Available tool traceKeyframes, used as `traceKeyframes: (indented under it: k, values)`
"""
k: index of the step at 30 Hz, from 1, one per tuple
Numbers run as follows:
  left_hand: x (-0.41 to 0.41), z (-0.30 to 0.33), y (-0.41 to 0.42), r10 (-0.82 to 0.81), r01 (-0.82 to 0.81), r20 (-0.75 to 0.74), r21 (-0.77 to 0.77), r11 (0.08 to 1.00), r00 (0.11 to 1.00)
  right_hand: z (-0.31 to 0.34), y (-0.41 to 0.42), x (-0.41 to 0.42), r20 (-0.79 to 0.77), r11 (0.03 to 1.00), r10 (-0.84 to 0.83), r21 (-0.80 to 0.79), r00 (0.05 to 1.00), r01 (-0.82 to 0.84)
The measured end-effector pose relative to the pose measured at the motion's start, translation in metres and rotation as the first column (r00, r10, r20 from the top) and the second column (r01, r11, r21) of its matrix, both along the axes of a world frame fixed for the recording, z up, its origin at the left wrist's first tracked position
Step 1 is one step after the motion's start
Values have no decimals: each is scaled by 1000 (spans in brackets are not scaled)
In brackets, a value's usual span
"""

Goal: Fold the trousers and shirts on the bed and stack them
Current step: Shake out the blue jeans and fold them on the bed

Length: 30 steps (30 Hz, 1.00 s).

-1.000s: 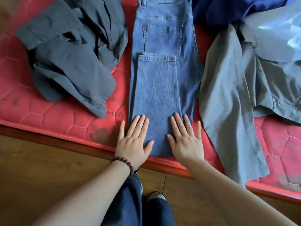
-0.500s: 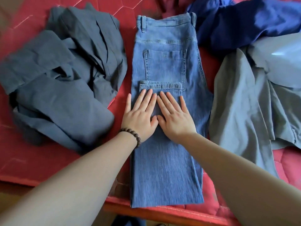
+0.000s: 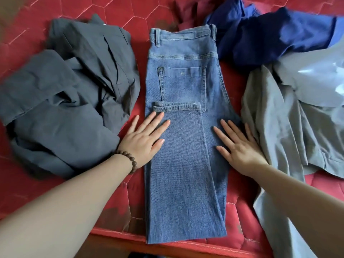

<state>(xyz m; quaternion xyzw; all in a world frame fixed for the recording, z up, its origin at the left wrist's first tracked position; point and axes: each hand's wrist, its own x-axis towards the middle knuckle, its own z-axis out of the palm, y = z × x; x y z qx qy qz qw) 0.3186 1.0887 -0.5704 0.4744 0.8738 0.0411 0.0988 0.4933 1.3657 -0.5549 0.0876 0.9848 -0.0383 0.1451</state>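
Note:
Blue jeans (image 3: 184, 164) lie lengthwise on the red mattress (image 3: 119, 205), folded leg over leg, with the hems doubled up to just below the back pocket. My left hand (image 3: 144, 138), a bead bracelet on its wrist, presses flat on the jeans' left edge with straight fingers. My right hand (image 3: 240, 148) lies flat on the right edge, fingers spread. A crumpled dark grey garment (image 3: 65, 94) sits to the left. A light grey garment (image 3: 279, 131) lies to the right, and a navy blue one (image 3: 270, 36) at the back right.
The mattress's front edge (image 3: 167, 244) runs along the bottom of the view, and the jeans' fold reaches it. A dark red cloth (image 3: 186, 8) shows at the back centre. Bare mattress shows between the piles.
Both hands have slid apart from the middle of the folded legs to the jeans' left and right edges. A second ago they pressed near the fold at the mattress edge.

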Motion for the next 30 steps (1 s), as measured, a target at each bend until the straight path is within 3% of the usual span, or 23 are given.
traceKeyframes:
  k: [4,10,15,18,20,22,23,25,27,29,30]
  values:
    - [4,13,-7,-29,30,-71,10,1000,997,10,-1,0,-43,998,68,-13,997,-69]
    - [17,22,-33,-400,399,-179,-43,916,899,19,17,29,-34,965,259,53,965,-257]
    - [20,24,-23,-455,450,-27,-112,886,890,22,-1,10,90,838,533,82,841,-540]
    - [23,25,-23,-362,383,154,-149,911,920,27,-22,-9,177,757,646,-30,742,-652]
    - [20,32,-20,-308,351,292,-108,930,906,39,-28,-17,245,798,602,-171,760,-578]
    - [14,41,-16,-228,299,530,-51,953,817,59,-33,-27,336,835,520,-395,785,-383]
    - [9,46,-14,-114,193,679,-42,980,725,67,-33,-32,379,834,437,-511,816,-209]
    - [-6,46,-11,188,-191,875,-112,975,447,84,-29,-46,515,763,150,-603,844,232]
    - [-24,42,0,280,-569,948,-148,809,153,85,-18,-69,568,549,-231,-594,790,588]
    - [-36,42,17,265,-798,963,-115,591,57,73,-11,-96,603,177,-491,-638,629,749]
    - [-38,42,25,261,-862,965,-107,495,30,64,-9,-107,607,48,-581,-639,542,768]
